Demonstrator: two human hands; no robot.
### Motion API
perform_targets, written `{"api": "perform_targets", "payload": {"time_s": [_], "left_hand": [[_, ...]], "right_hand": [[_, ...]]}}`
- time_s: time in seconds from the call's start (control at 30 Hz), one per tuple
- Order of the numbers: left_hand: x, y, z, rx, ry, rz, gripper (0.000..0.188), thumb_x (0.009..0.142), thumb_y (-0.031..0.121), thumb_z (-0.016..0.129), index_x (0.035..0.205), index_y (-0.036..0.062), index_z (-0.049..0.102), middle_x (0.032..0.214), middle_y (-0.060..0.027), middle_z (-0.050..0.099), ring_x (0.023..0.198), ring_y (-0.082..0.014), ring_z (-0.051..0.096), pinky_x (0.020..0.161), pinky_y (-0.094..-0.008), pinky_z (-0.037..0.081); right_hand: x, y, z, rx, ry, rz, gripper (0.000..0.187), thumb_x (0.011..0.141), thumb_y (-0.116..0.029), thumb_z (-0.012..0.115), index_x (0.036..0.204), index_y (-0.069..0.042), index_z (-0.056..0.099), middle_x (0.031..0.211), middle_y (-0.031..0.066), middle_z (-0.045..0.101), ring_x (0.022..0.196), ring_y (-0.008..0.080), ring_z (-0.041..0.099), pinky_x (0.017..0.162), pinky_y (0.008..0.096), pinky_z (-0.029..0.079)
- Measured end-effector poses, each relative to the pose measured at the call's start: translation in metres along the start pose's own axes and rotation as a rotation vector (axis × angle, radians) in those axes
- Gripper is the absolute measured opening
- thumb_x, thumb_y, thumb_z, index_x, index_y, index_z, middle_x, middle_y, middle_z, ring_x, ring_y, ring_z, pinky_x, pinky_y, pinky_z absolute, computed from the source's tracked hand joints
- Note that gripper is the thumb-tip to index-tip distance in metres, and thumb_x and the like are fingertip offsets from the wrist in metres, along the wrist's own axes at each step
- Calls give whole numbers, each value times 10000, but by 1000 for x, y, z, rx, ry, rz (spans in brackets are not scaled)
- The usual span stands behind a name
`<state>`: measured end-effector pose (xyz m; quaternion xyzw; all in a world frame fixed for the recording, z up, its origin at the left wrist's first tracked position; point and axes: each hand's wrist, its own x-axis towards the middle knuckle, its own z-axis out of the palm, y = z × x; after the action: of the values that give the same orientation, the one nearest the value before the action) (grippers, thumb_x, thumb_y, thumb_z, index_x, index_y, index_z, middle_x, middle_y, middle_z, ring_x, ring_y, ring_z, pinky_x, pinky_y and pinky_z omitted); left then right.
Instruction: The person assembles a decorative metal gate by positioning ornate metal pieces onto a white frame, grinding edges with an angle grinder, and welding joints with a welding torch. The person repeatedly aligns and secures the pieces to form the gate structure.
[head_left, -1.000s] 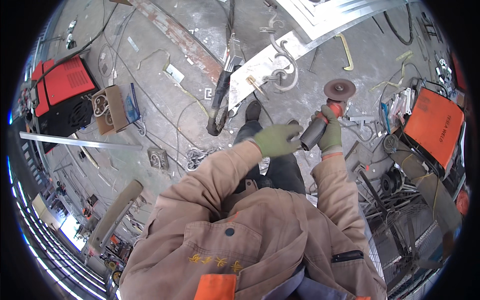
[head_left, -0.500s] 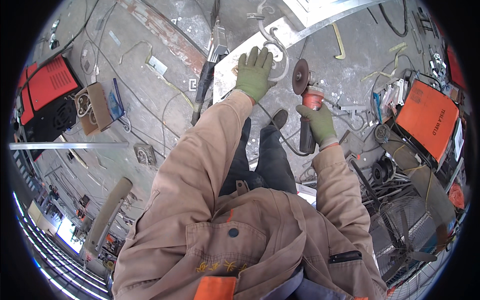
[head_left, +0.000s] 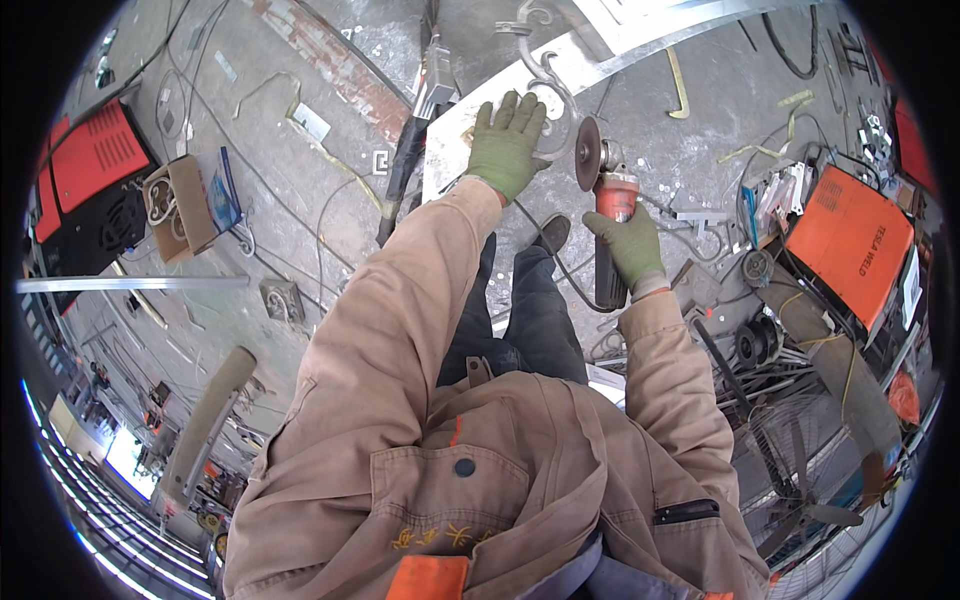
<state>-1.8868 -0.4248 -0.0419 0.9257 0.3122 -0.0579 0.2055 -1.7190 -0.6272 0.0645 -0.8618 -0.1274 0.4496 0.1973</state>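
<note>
1. Right hand (head_left: 630, 243) wrapped around an angle grinder (head_left: 617, 196), already raised; its disc (head_left: 588, 156) stands on edge.
2. Left hand (head_left: 504, 147) open, fingers spread, apparently empty, beside scrolled ironwork (head_left: 551, 76) lying over a pale plate (head_left: 453, 128).
3. Disc near ironwork; whether any grinding is done cannot be told.

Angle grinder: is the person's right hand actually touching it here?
Touching. The head view shows the gloved right hand wrapped across the angle grinder, covering part of its body between the orange section and the dark handle.
</note>
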Motion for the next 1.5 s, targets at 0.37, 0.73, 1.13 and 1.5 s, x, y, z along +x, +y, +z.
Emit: {"api": "perform_targets", "payload": {"time_s": [0.37, 0.73, 1.13, 1.5], "left_hand": [[1, -3, 3, 23, -24, 6, 1026, 1023, 557, 854, 1852, 136, 421, 1941, -122, 391, 1820, -381, 291, 1450, -655, 211], [2, -2, 5, 54, -33, 8, 1036, 1028, 577, 842, 1859, 140, 404, 1937, -124, 395, 1819, -380, 291, 1449, -652, 215], [2, -3, 6, 75, -39, 4, 1029, 1040, 595, 820, 1863, 141, 400, 1941, -118, 390, 1821, -372, 291, 1450, -650, 214], [0, -4, 5, 36, -17, 8, 1014, 1028, 572, 845, 1845, 141, 428, 1938, -120, 394, 1822, -374, 287, 1453, -653, 220]], "right_hand": [[-8, 13, 7, -35, 79, -47, 731, 824, -392, 993, 1339, 50, 722, 1125, 165, 826, 948, 263, 785, 865, 417, 628], [-11, 3, 2, -85, 53, -19, 833, 823, -427, 999, 1416, 76, 700, 1195, 207, 831, 1022, 295, 803, 930, 433, 634], [-6, 1, 1, -112, 33, 4, 915, 812, -446, 996, 1472, 102, 680, 1242, 225, 833, 1071, 317, 813, 977, 436, 632], [-4, -1, 2, -61, 9, 20, 728, 814, -436, 1005, 1316, 20, 741, 1156, 195, 844, 1010, 319, 820, 929, 459, 630]]}}
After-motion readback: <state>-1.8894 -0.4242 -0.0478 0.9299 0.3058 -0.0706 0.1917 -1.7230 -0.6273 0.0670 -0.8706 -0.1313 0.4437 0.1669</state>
